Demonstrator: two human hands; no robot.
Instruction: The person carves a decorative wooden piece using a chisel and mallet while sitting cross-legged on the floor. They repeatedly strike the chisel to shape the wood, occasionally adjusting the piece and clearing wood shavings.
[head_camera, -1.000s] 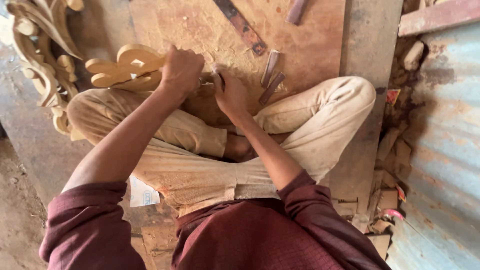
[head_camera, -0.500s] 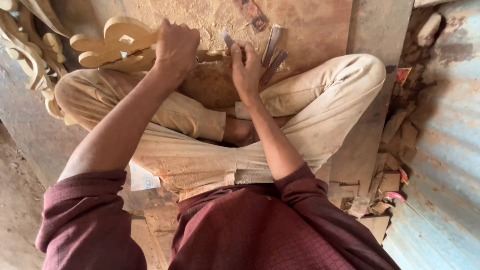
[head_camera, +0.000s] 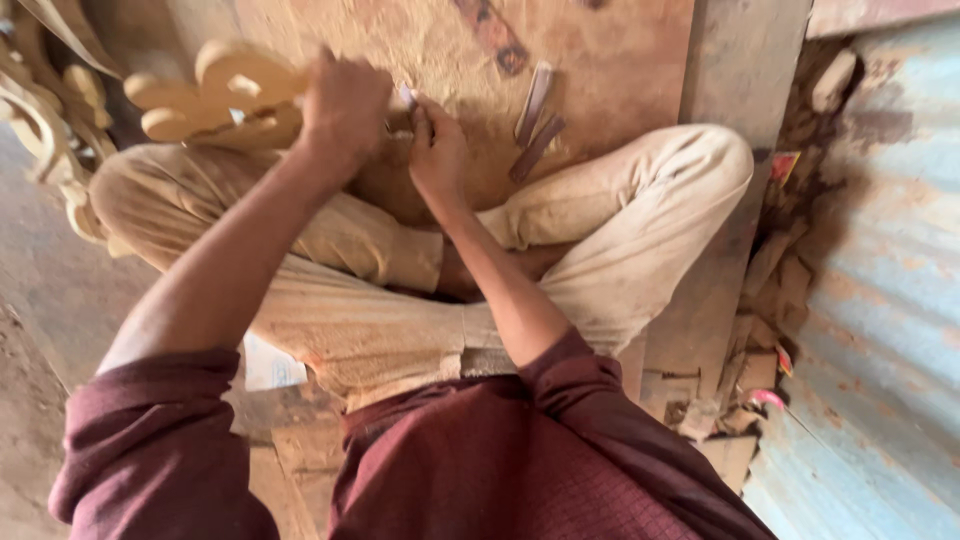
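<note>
Left hand (head_camera: 345, 105) clamped over the pale carved wood piece (head_camera: 225, 90), pinning it against the left knee. Right hand (head_camera: 437, 150) just beside, fingers curled around a small tool (head_camera: 407, 97). Two chisels (head_camera: 537, 125) lie on the board (head_camera: 620, 60).

Pale yellow carved wood piece (head_camera: 225, 95), clasped in the grip. Beige trousers (head_camera: 380, 320) below it; maroon checked shirt (head_camera: 500, 470) nearer still.

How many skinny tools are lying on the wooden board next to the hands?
2 lie side by side: one chisel higher, another chisel just below it, both right of the right hand. A flat rusty tool lies farther up. More may be hidden.
</note>
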